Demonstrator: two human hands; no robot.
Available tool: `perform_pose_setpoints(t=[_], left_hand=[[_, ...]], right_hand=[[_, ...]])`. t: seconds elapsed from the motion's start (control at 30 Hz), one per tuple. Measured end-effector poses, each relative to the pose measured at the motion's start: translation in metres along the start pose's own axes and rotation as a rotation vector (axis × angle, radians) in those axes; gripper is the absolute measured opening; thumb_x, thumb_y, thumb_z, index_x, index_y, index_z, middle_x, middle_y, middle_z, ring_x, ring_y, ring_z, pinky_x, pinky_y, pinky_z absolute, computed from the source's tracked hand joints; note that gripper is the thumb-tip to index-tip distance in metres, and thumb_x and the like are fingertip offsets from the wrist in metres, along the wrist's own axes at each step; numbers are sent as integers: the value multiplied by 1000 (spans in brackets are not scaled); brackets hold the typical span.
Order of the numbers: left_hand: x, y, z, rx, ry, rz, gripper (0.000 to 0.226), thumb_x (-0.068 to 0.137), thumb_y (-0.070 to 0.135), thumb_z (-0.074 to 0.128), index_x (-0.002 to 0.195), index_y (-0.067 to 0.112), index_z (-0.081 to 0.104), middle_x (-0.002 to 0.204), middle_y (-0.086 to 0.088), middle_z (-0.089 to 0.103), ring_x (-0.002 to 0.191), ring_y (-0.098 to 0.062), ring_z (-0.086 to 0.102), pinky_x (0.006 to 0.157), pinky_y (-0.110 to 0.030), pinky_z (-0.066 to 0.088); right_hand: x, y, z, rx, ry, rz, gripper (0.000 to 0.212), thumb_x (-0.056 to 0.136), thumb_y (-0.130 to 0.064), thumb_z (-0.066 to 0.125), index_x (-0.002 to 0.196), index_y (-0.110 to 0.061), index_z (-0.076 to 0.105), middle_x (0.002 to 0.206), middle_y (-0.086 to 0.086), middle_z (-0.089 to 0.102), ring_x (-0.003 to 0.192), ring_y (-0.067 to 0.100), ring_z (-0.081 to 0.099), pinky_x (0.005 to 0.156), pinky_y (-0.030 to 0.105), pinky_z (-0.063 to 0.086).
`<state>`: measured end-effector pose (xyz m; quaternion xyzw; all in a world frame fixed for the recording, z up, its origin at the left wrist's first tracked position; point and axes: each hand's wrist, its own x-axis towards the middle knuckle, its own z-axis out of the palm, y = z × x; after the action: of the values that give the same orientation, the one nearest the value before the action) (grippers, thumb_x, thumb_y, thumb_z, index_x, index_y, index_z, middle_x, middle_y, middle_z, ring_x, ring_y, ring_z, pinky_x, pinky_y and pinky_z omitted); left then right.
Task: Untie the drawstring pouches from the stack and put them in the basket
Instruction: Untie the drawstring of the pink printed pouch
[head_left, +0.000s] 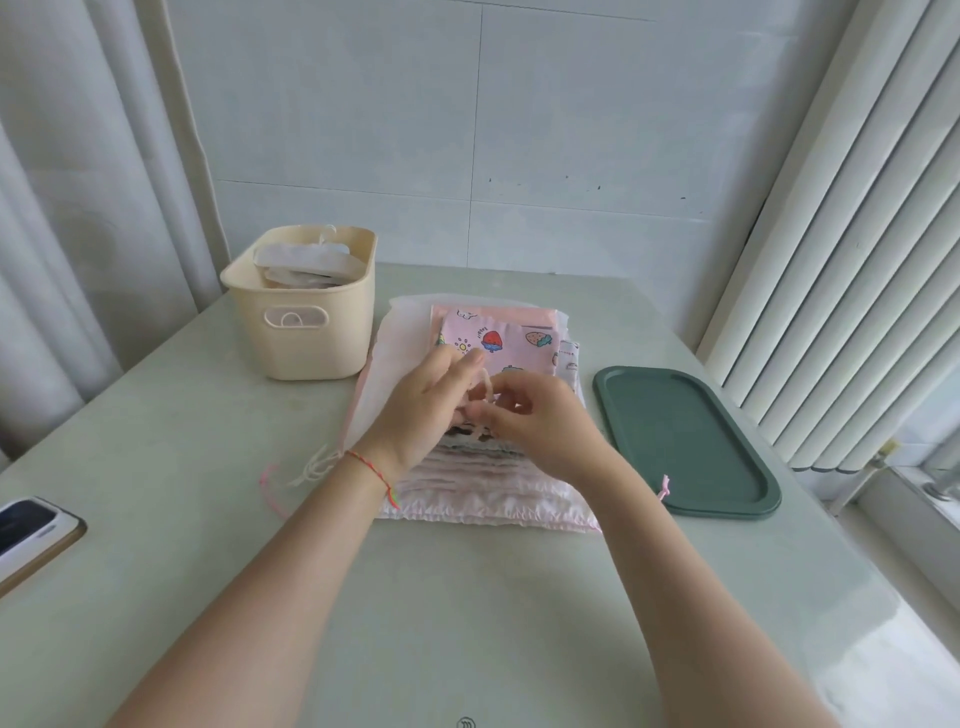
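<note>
Two hands meet over the stack of pouches (488, 467) at the table's (156, 441) centre. My left hand (421, 410) and right hand (540, 421) each pinch the pale drawstring (485, 387) of the top strawberry-print pouch (514, 338), fingers (519, 400) clenched on the cord. I judge the knot is mid-untying. Next, the loosened pouch must travel to the cream basket (306, 317) at ten o'clock, which already holds pale pouches.

Matt plastic basket (306, 317), printed cloth pouches (498, 338), glossy table (208, 519)
</note>
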<state>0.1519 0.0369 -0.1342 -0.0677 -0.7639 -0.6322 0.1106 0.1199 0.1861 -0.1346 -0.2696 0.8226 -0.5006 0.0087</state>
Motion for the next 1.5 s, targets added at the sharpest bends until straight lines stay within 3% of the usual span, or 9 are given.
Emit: perform_pose_setpoints(t=[0.1,0.4,0.6,0.73,0.9,1.03,1.17,1.33,1.5], left_hand=[[2,-6,-3,72,-14,13,32,102,39,44,86,11,45,52,17,47,49,1,42,51,-11,35],[4,-7,-1,37,-28,-25,27,91,37,50,97,11,46,59,-4,44,57,-14,40,52,-20,34],[6,-18,-6,139,-2,-14,10,88,5,66,87,15,68,63,0,66,58,-13,59,63,-23,48],[9,-25,-1,284,25,51,15,86,12,72,79,26,72,75,6,74,74,-12,68,76,-24,53],[18,-8,8,117,95,55,7,90,15,68,91,11,73,81,2,75,75,-3,68,73,-15,49],[39,3,9,141,138,25,12,94,21,63,94,12,71,74,5,74,69,2,63,74,-18,45],[57,7,15,64,192,-15,16,95,18,60,93,5,69,70,-6,73,58,-4,60,66,-20,44],[80,0,10,-69,320,-67,14,94,15,58,84,10,67,59,-1,67,69,-19,64,78,-37,53],[89,-9,2,-206,334,-79,13,95,12,57,88,7,65,56,1,58,74,-30,67,75,-40,53]], right_hand=[[0,1,-1,38,9,1,7,85,-22,73,80,-21,69,75,4,69,65,22,62,67,33,51],[0,6,-3,-149,-19,45,9,84,-25,72,80,-17,72,63,-7,62,53,2,49,55,18,40],[4,5,-17,-53,473,24,10,88,-12,57,81,-7,61,64,-8,57,48,3,43,49,12,34],[6,6,-16,-41,537,7,9,92,-16,59,85,-11,63,64,-12,57,49,-2,49,52,11,37],[18,3,-26,-1,461,35,12,94,-24,61,101,-14,62,63,-5,57,48,-3,54,51,17,37],[35,-4,-33,4,256,97,48,86,-18,59,127,-28,36,93,6,53,73,17,53,67,30,42],[50,-9,-46,-129,127,68,35,81,-6,56,108,-26,46,111,7,42,85,16,49,77,25,40],[72,-4,-54,-259,139,47,15,81,-9,58,77,-23,61,96,-7,47,94,17,48,79,25,34],[79,7,-57,-362,66,67,20,83,-12,56,75,-29,62,98,-8,52,103,19,40,82,26,29]])
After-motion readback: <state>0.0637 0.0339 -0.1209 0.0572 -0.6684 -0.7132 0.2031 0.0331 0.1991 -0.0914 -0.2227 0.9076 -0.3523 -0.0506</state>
